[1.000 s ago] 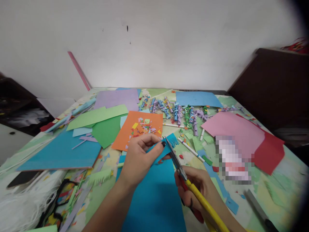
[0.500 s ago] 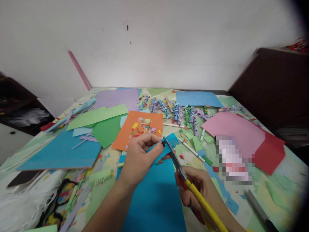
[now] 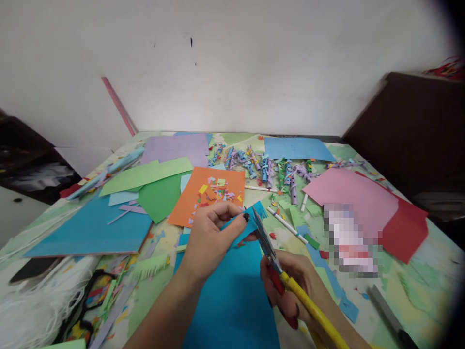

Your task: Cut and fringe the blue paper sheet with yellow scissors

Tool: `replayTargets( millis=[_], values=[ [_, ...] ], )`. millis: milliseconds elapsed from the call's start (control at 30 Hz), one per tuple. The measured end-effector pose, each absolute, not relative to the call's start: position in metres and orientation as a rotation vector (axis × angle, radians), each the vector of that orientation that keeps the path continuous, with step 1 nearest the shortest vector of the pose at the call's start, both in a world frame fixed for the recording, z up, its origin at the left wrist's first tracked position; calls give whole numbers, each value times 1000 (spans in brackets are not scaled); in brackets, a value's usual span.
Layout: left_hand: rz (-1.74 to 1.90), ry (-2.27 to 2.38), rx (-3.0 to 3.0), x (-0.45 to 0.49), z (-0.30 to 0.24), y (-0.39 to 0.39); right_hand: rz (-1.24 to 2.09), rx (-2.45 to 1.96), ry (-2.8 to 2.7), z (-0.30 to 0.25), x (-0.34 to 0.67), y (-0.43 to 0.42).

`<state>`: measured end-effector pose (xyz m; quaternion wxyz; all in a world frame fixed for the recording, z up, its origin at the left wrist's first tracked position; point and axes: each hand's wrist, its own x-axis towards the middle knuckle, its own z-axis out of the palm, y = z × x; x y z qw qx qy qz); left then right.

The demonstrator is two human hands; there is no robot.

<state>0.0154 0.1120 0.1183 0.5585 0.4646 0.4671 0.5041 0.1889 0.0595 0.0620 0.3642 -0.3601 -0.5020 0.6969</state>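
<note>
My left hand (image 3: 214, 232) pinches a blue paper strip (image 3: 236, 235) between thumb and fingers. Fine fringe cuts show along the strip's far right end. My right hand (image 3: 290, 281) is wrapped round the handles of a pair of scissors (image 3: 268, 249), with one yellow handle and some red inside the grip. The blades reach up to the strip just right of my left fingertips, close to the fringed end. Below both hands lies a blue paper sheet (image 3: 232, 300). An orange sheet (image 3: 181, 208) strewn with small paper scraps lies beyond my left hand.
Several curled paper rolls (image 3: 269, 172) sit at the back. Pink paper (image 3: 352, 194) and red paper (image 3: 403, 232) lie right, near a knife-like blade (image 3: 385, 305). At left are a blue board (image 3: 90, 228), green paper (image 3: 160, 196), a phone (image 3: 34, 269) and white string (image 3: 32, 310).
The scissors' handles have spread wider in my right hand and the blades have shifted slightly right along the strip. My left hand has stayed almost still.
</note>
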Motion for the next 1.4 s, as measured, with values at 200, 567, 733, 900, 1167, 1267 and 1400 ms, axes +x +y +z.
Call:
replayTargets(
  millis=[200, 567, 733, 900, 1167, 1267, 1400],
  values=[
    [1185, 1108, 1099, 15, 117, 112, 1706, -970, -1355, 65, 188, 60],
    [1171, 1092, 1055, 14, 117, 112, 1778, -996, -1225, 69, 185, 58],
    [1182, 1078, 1057, 14, 115, 112, 1738, -1013, -1259, 69, 184, 59],
    [1182, 1082, 1054, 13, 114, 112, 1710, -1029, -1287, 68, 183, 59],
    [1180, 1084, 1063, 12, 114, 111, 1724, -1016, -1275, 71, 182, 58],
    [1191, 1078, 1068, 12, 114, 111, 1719, -1039, -1283, 72, 182, 58],
    [1196, 1071, 1055, 13, 115, 112, 1701, -1005, -1292, 68, 185, 59]
  ],
)
